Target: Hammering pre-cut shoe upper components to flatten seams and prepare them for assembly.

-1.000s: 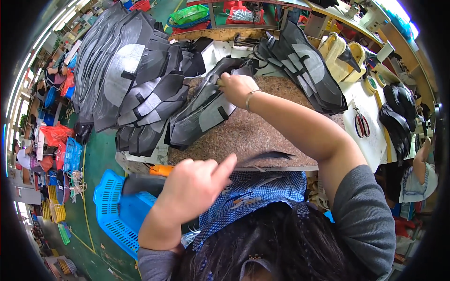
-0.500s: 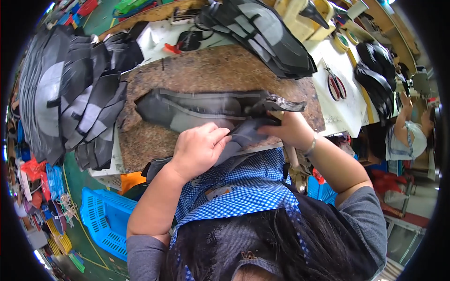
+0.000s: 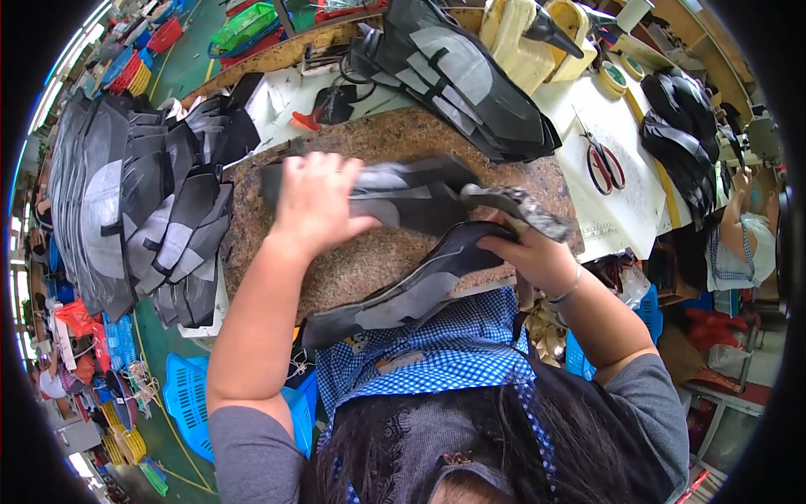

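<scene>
So, blk panel [image 3: 416, 212] partly under L hand [image 3: 319, 202].

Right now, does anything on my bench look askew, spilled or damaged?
Nothing looks spilled. The dark piece at your right hand seems askew: it slants over the front edge of the brown board, its left end jutting toward your apron. The other piece, under your left hand, is blurred, so I can't judge damage.

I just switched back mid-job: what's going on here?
A person's left hand is on a black-and-grey panel on a speckled slab. The right hand grips a second panel, reaching past the slab's near edge, with a dark item I can't identify beside it. Scissors lie to the right; similar panels are stacked left.
</scene>
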`<state>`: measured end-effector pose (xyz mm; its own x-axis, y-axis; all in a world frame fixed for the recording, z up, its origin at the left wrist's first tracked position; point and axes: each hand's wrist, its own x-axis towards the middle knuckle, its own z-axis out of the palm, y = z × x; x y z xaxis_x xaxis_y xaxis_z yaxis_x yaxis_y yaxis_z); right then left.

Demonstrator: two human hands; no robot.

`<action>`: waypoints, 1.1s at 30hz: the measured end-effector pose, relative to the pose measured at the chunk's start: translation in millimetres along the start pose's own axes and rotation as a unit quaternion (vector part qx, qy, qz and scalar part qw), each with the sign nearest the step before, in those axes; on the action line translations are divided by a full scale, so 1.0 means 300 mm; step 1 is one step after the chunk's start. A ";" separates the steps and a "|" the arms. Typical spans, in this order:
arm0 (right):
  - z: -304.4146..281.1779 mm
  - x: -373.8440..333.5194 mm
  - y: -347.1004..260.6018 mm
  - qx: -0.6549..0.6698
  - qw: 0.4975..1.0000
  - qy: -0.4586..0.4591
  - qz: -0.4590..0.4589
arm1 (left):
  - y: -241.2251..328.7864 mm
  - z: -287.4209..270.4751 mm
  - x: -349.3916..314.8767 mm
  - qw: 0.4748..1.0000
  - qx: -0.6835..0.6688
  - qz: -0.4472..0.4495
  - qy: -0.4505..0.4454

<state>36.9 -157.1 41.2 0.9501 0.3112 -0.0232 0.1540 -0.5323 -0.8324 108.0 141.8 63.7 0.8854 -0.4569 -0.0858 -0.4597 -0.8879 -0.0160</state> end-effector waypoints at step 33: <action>0.016 -0.081 0.097 -0.065 0.991 0.120 -0.010 | 0.393 0.208 -0.061 0.928 -0.366 -0.042 0.060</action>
<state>17.0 -176.3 14.9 0.9812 0.1357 0.1374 0.1925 -0.6294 -0.7529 33.2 48.8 1.4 0.9376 -0.3478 -0.0035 -0.2568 -0.6989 0.6676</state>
